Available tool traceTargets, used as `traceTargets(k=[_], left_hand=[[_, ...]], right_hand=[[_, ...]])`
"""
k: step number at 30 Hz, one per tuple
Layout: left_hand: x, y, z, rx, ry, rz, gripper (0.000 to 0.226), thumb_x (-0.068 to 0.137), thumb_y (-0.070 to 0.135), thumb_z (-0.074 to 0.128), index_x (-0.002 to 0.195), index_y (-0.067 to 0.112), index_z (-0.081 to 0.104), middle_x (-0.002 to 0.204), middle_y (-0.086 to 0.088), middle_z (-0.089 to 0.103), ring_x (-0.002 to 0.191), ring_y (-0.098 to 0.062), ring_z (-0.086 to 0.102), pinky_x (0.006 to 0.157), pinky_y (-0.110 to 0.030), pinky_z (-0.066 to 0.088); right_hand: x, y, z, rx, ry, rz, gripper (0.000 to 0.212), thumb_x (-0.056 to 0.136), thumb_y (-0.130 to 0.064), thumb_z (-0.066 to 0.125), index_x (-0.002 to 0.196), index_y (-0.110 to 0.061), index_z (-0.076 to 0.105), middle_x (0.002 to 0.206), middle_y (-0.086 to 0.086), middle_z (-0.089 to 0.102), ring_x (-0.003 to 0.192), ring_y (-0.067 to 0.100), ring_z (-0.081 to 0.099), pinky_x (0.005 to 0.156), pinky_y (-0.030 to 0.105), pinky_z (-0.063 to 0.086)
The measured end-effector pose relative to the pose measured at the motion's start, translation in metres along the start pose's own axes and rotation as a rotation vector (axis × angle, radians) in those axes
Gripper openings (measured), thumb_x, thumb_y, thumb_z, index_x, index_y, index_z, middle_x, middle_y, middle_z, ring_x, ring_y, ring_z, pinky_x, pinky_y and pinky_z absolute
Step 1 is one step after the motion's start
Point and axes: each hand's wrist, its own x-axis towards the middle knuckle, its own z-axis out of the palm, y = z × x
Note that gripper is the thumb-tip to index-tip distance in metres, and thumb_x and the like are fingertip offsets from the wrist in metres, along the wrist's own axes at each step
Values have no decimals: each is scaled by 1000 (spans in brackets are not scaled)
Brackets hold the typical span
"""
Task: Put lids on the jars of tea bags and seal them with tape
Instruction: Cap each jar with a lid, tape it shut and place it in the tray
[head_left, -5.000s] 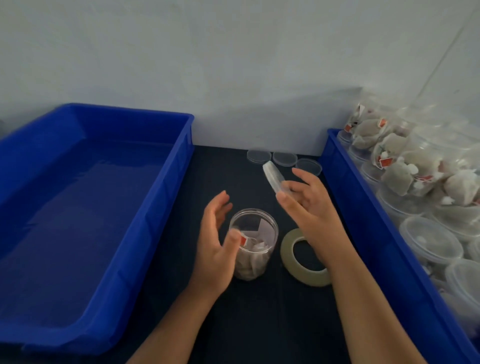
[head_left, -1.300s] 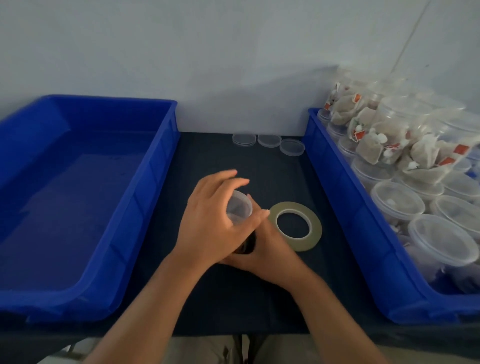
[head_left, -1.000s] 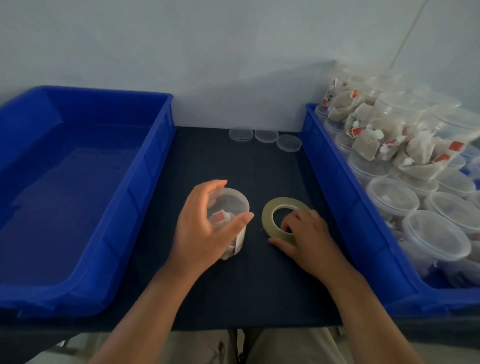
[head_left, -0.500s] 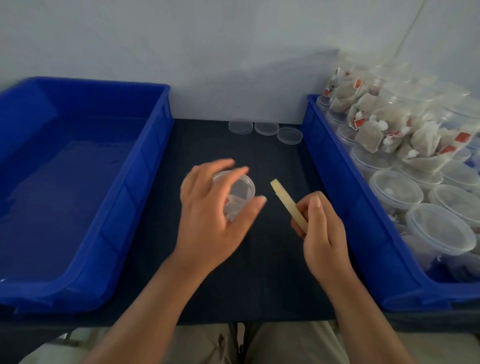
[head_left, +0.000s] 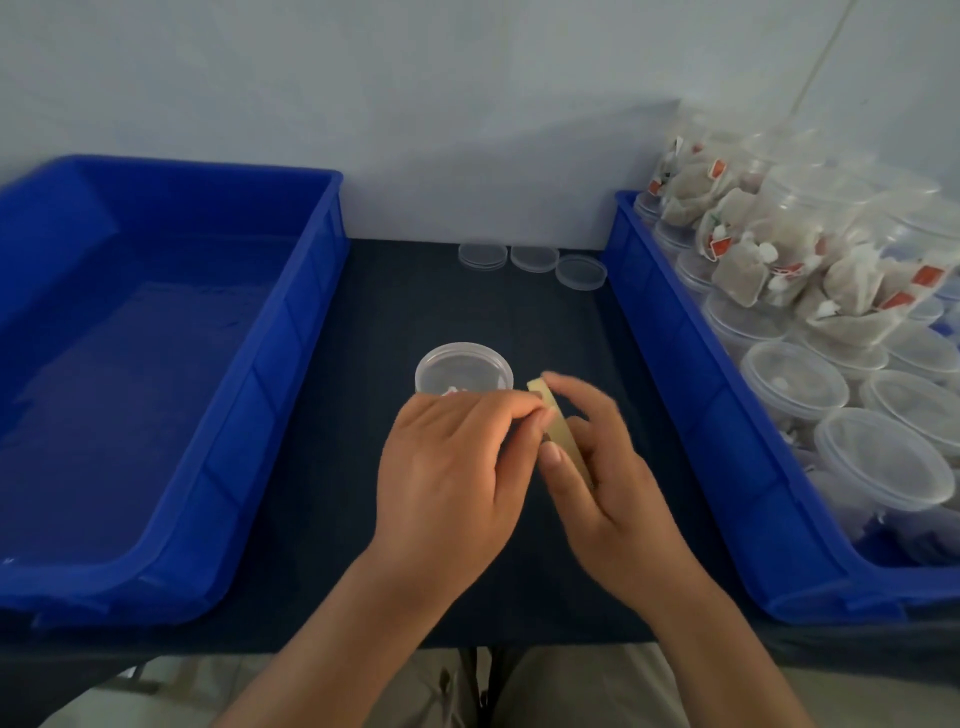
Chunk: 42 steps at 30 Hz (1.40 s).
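Right hand (head_left: 597, 467): fingers curled round a tape roll (head_left: 560, 434), which is held on edge between the two hands; the fingers are blurred and their exact placement cannot be read. Left hand (head_left: 452, 478): fingers curled, thumb and forefinger tips brought together on the upper rim of the roll, apparently to pick at the tape end. Whether a free end is lifted cannot be told. The roll is seen edge-on, its long line running from near the right palm up and away toward the far left. Just beyond the left fingertips stands the jar (head_left: 462, 383), upright on the dark table (head_left: 395, 301), with its lid (head_left: 464, 361) on; the far tip of the roll lies just beside the lid's right edge. The jar is nearer the left hand; the seam between lid and jar is hidden behind that hand. Judgement: sealing not yet begun, and tape would have to be carried a short way forward and left to reach the rim. Farther beyond the hands, three loose lids (head_left: 535, 258) lie flat. A blue bin (head_left: 291, 364) sits left of the left hand; another blue bin (head_left: 675, 364), right of the right hand, holds filled jars (head_left: 795, 374).
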Motion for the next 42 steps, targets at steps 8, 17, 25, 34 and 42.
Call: traceTargets(k=[8,17,25,34,42], left_hand=[[-16,-12,0,-54,111,-34,24,107,34,57,101,19,76,104,9,73,92,-4,64,76,-35,50],[-14,-50,20,-503,-104,-620,104,80,61,77,162,34,19,158,28,33,148,4,34,120,-24,34],[9,-53,35,-474,-139,-643,84,80,77,55,152,35,46,117,40,55,112,26,51,87,3,39],[13,-51,35,-423,-249,-530,93,66,81,74,144,46,39,128,24,56,120,5,58,91,-14,49],[9,-57,41,-316,-203,-499,85,79,78,67,149,42,36,128,19,61,113,3,63,91,-17,52]], right_hand=[[1,-3,-13,-226,-10,-1,36,108,-55,43,137,-41,59,97,-31,64,81,6,68,66,14,49],[14,-4,-15,-241,-64,168,33,104,-54,41,119,-44,67,89,-21,67,77,6,69,67,19,54],[40,1,-20,-340,-168,313,28,101,-64,44,105,-51,69,93,-20,71,84,1,66,74,36,60],[53,0,-22,-423,-188,370,22,104,-53,49,104,-45,69,90,-18,71,80,3,66,74,34,60],[57,-6,-19,-477,-182,370,19,104,-58,46,94,-55,61,83,-17,71,74,5,67,66,32,60]])
